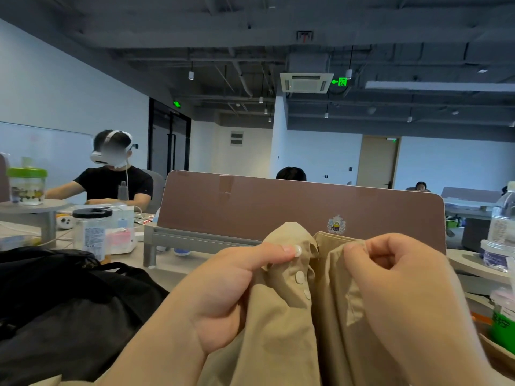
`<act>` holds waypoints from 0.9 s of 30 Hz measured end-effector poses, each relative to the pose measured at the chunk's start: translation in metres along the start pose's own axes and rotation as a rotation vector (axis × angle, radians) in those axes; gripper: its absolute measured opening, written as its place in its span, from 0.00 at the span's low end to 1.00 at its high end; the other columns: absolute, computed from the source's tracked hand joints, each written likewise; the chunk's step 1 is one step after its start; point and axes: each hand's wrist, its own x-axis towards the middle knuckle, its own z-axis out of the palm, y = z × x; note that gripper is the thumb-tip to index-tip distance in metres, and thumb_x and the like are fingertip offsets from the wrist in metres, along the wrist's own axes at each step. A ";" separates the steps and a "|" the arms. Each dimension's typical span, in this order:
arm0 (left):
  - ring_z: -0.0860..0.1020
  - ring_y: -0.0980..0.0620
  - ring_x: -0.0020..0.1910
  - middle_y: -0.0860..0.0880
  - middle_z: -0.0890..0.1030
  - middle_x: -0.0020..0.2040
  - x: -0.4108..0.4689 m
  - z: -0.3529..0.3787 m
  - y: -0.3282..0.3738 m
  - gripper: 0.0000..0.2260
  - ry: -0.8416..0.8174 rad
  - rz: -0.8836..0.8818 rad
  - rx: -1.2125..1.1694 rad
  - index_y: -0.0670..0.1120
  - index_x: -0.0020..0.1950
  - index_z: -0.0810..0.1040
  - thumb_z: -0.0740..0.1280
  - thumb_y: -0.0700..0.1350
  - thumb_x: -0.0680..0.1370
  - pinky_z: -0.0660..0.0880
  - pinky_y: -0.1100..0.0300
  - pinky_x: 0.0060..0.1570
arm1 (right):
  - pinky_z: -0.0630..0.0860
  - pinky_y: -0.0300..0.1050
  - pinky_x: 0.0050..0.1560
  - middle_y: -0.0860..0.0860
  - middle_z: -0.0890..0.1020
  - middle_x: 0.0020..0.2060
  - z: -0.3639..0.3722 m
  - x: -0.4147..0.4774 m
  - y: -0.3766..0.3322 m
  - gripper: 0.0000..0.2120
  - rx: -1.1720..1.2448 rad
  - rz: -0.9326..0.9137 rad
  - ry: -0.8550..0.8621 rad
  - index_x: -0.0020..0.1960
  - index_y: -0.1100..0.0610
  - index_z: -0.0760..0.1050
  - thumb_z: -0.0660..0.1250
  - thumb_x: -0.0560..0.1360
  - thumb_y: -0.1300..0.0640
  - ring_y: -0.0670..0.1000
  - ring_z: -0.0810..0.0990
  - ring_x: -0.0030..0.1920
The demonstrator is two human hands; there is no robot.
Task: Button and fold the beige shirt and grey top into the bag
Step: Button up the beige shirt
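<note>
Beige shirt [281, 330] is held up in the lower middle of the frame, close to the camera, in both hands. The left hand [223, 296] pinches the side with the white buttons. Its thumb tip sits right by the top button [297, 250], and a second button [299, 277] shows just below. The right hand [404, 280] pinches the other front edge, with its fingers curled over the cloth.

The two edges are near each other but not joined, so I think the buttoning step is going on. The buttons I can see look undone. I cannot see a buttonhole. The next move likely needs the right edge brought over the top button and the button pushed through the hole. That is small, careful finger work.

A black bag [69, 296] lies at the lower left, just beside the left arm. I cannot tell if it is open, and I cannot pick out the grey top.

A brown board [278, 201] stands near, behind the shirt. A water bottle [501, 229] and a green tub [501, 327] crowd the right edge. A jar [92, 232] stands at the left, past the bag. The most free room seems to be in the middle, toward the person.
</note>
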 end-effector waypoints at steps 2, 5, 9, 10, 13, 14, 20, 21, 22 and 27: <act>0.82 0.45 0.38 0.38 0.84 0.44 -0.003 0.002 -0.002 0.13 -0.036 0.006 0.008 0.35 0.47 0.84 0.71 0.40 0.66 0.80 0.54 0.47 | 0.68 0.43 0.33 0.49 0.77 0.23 0.009 -0.006 -0.002 0.09 -0.029 -0.043 0.024 0.32 0.52 0.75 0.68 0.70 0.53 0.46 0.75 0.30; 0.81 0.41 0.44 0.34 0.82 0.51 -0.005 0.003 -0.005 0.14 -0.073 0.035 0.016 0.34 0.52 0.82 0.70 0.40 0.69 0.78 0.50 0.53 | 0.69 0.34 0.29 0.44 0.80 0.26 0.020 -0.009 -0.002 0.10 0.106 -0.008 -0.083 0.32 0.55 0.76 0.69 0.71 0.54 0.41 0.76 0.27; 0.77 0.33 0.59 0.32 0.80 0.56 -0.003 0.001 -0.004 0.19 -0.065 0.053 -0.009 0.33 0.55 0.81 0.71 0.40 0.67 0.72 0.43 0.63 | 0.78 0.50 0.34 0.62 0.81 0.28 0.015 -0.002 -0.002 0.13 0.516 0.272 -0.327 0.31 0.62 0.80 0.68 0.73 0.58 0.54 0.76 0.28; 0.77 0.33 0.59 0.32 0.80 0.56 -0.004 0.001 -0.004 0.20 -0.059 0.056 -0.005 0.32 0.55 0.80 0.71 0.41 0.66 0.72 0.42 0.63 | 0.77 0.50 0.32 0.64 0.80 0.28 0.012 0.000 0.000 0.12 0.608 0.343 -0.390 0.32 0.62 0.81 0.68 0.72 0.59 0.56 0.75 0.29; 0.80 0.38 0.47 0.33 0.82 0.50 -0.006 0.002 -0.003 0.19 -0.044 0.066 0.020 0.31 0.52 0.80 0.72 0.41 0.65 0.75 0.46 0.58 | 0.72 0.48 0.38 0.64 0.76 0.38 0.011 0.004 0.003 0.14 0.741 0.473 -0.545 0.41 0.64 0.81 0.72 0.60 0.55 0.60 0.73 0.39; 0.80 0.41 0.44 0.34 0.82 0.47 -0.006 0.002 -0.003 0.18 -0.036 0.070 0.034 0.31 0.50 0.81 0.72 0.41 0.64 0.77 0.48 0.55 | 0.71 0.51 0.42 0.63 0.75 0.41 0.012 0.005 0.006 0.17 0.760 0.490 -0.577 0.42 0.63 0.82 0.74 0.57 0.55 0.61 0.71 0.42; 0.80 0.44 0.35 0.37 0.83 0.39 -0.007 0.003 -0.005 0.08 -0.021 0.087 0.065 0.38 0.39 0.84 0.73 0.41 0.64 0.79 0.53 0.45 | 0.72 0.54 0.46 0.70 0.74 0.44 0.012 0.006 0.010 0.25 0.831 0.525 -0.659 0.50 0.65 0.81 0.71 0.58 0.52 0.63 0.73 0.44; 0.80 0.44 0.36 0.37 0.83 0.39 -0.007 0.003 -0.005 0.08 -0.022 0.086 0.066 0.38 0.39 0.84 0.73 0.41 0.64 0.79 0.52 0.46 | 0.76 0.51 0.41 0.71 0.78 0.44 0.010 0.006 0.009 0.22 0.820 0.518 -0.654 0.48 0.65 0.82 0.70 0.59 0.52 0.62 0.77 0.42; 0.80 0.43 0.37 0.37 0.83 0.40 -0.007 0.003 -0.005 0.09 -0.022 0.085 0.070 0.38 0.40 0.84 0.74 0.41 0.63 0.79 0.51 0.48 | 0.78 0.46 0.35 0.69 0.81 0.42 0.008 0.005 0.006 0.20 0.815 0.504 -0.652 0.46 0.65 0.82 0.69 0.59 0.53 0.60 0.79 0.38; 0.80 0.42 0.41 0.34 0.83 0.45 -0.007 0.004 -0.005 0.15 -0.022 0.074 0.052 0.34 0.45 0.83 0.74 0.41 0.62 0.79 0.48 0.51 | 0.75 0.40 0.23 0.63 0.82 0.34 0.005 0.000 0.000 0.15 0.809 0.486 -0.623 0.40 0.64 0.82 0.69 0.60 0.54 0.55 0.79 0.28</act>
